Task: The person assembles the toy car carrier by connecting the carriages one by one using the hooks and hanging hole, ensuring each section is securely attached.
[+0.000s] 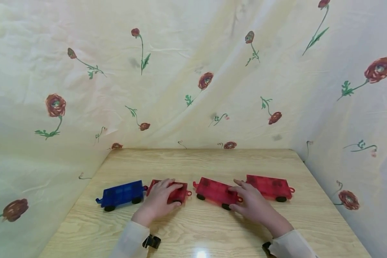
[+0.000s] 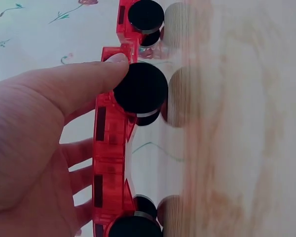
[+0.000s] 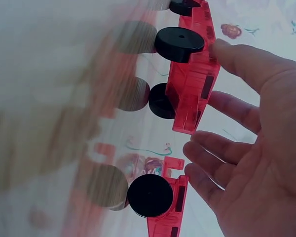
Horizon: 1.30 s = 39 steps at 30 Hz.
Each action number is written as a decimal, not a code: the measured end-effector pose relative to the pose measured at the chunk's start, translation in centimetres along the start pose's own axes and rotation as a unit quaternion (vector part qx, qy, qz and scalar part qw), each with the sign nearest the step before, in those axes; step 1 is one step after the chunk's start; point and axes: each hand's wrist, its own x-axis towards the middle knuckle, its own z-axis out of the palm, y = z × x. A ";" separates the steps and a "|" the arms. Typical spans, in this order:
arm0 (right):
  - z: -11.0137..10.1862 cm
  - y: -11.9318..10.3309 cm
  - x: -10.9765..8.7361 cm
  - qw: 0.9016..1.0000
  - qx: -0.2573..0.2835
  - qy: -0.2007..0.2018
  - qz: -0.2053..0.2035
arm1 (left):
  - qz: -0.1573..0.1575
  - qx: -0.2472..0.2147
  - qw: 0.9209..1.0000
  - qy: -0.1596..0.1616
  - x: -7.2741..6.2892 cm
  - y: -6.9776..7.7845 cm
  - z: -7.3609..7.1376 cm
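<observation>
Four-wheeled toy cars with end hooks and loops stand in a row. My left hand point(image 1: 158, 202) holds the left red toy car point(image 1: 180, 195), thumb on its near side by a black wheel point(image 2: 140, 88), fingers across the far side. At the middle red toy car point(image 1: 213, 191), my right hand point(image 1: 256, 206) pinches the right end between thumb and index finger; its other fingers are spread beyond. The right red toy car point(image 1: 271, 187) stands just behind that hand. A blue toy car point(image 1: 122, 195) sits left of my left hand, its right end close to the left red car.
The cars stand on a wooden table point(image 1: 200, 161). Cream cloth with printed flowers point(image 1: 167, 79) hangs behind the table and along both sides. A small gap separates the left red car's loop from the middle car's hook.
</observation>
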 end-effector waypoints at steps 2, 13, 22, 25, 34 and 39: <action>0.1 0.0 -0.1 1.000 -0.003 -0.002 -0.001 | 0.005 0.006 1.000 0.002 -0.2 -0.1 0.0; 0.4 0.3 0.0 0.999 -0.012 -0.019 0.024 | 0.013 0.006 1.000 0.021 -0.8 -0.5 0.1; 0.5 0.2 -0.1 1.000 -0.019 -0.015 0.014 | 0.010 0.018 0.999 0.034 -0.6 -1.0 0.3; 0.6 0.2 -0.1 1.000 -0.017 -0.014 0.012 | 0.013 0.006 0.999 0.043 -0.6 -1.0 0.2; 0.7 0.4 -0.1 1.000 -0.006 -0.015 0.014 | -0.008 -0.064 0.997 0.033 -0.6 -1.2 0.3; 0.7 0.4 -0.1 1.000 -0.007 -0.015 0.012 | 0.003 -0.066 0.997 0.032 -0.7 -1.2 0.2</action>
